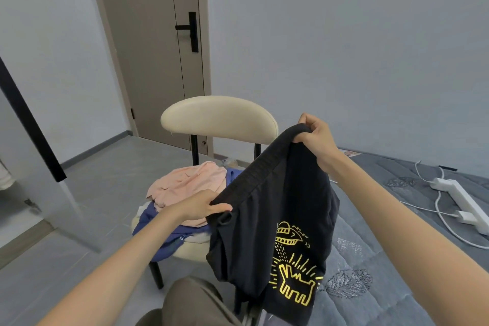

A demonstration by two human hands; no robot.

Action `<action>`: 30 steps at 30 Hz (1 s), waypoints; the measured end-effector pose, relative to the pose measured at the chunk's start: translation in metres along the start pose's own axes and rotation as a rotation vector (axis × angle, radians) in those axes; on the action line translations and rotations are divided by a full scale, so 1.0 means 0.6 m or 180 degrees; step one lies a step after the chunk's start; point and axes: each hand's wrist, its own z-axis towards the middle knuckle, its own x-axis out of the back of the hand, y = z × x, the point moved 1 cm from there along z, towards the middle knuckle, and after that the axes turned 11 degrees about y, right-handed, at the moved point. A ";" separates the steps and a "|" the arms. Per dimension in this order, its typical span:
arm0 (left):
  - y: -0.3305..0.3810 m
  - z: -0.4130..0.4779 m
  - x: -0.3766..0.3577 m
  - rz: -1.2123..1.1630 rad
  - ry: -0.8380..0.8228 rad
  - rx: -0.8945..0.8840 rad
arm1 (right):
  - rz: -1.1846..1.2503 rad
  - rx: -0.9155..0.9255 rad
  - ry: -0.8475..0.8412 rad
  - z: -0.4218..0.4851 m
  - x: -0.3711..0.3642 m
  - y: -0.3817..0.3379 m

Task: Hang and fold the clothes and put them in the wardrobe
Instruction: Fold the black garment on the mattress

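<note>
Black shorts (267, 222) with a yellow printed drawing hang in the air in front of me, held by the waistband. My left hand (205, 205) grips the waistband's lower left end, and my right hand (316, 135) grips its upper right end. Behind the shorts, a cream chair (219, 115) carries a pile of clothes: a pink garment (188, 184) on top and a blue garment (156, 225) under it, with something white below. The wardrobe is not in view.
A bed with a grey-blue quilt (370, 267) lies to the right, carrying a white power strip (460, 198) with cables. A brown door (148, 42) stands behind the chair. A black-edged glass or mirror panel (29, 119) is at the left. My knee (190, 302) shows at the bottom.
</note>
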 end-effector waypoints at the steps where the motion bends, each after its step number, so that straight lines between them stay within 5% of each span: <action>1: -0.015 0.000 0.009 0.0054 0.0109 0.0001 | -0.0077 0.0007 -0.0017 0.001 0.004 0.001; 6: -0.053 -0.013 0.100 0.0845 0.1063 -0.0294 | -0.1145 0.0485 -0.0739 0.004 0.023 0.008; 9: -0.020 -0.027 0.171 0.2082 0.1690 -0.0517 | -0.2240 0.0818 -0.1005 0.012 0.025 0.020; 12: 0.006 -0.029 0.227 0.2838 0.2218 -0.0889 | -0.3164 0.1248 -0.0981 0.011 0.013 0.025; 18: 0.057 -0.051 0.293 0.3781 0.2432 -0.0991 | -0.4872 0.1404 -0.0631 0.019 0.005 0.013; 23: 0.096 -0.085 0.362 0.4062 0.2935 -0.0994 | -0.4869 0.1401 0.0145 0.044 -0.007 -0.063; 30: 0.102 -0.173 0.482 0.3957 0.3508 -0.0054 | -0.4142 0.1912 0.0921 0.092 -0.064 -0.222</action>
